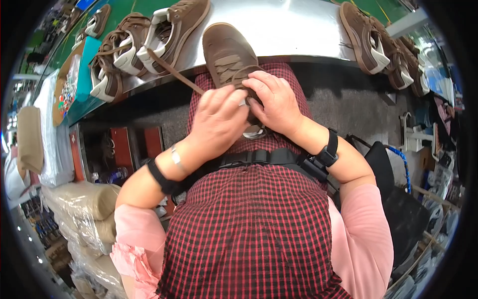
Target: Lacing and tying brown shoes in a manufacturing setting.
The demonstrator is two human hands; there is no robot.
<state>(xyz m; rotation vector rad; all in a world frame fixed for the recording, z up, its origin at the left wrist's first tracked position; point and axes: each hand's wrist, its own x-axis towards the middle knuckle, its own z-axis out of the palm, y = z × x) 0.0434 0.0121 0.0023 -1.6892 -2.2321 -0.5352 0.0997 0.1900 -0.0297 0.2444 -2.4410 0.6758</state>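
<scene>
A brown sneaker (226,47) lies over my lap with its toe on the metal table edge and its heel toward me. Its brown laces (228,66) cross the front in several rows. My left hand (219,117) is closed at the shoe's upper opening, with a loose shoelace end (174,72) running from its fingers up to the left. My right hand (274,102) grips the right side of the opening, fingers curled beside the top lace rows. Both hands' fingertips nearly meet there, hiding the tongue and top eyelets. A bit of white lining shows below them.
Several brown sneakers (172,35) stand at the left of the metal table (289,30), more (366,42) at the right. A teal-edged box (82,74) with small colourful items sits far left. Plastic-wrapped tan rolls (84,204) are stacked lower left; a black chair (398,199) stands right.
</scene>
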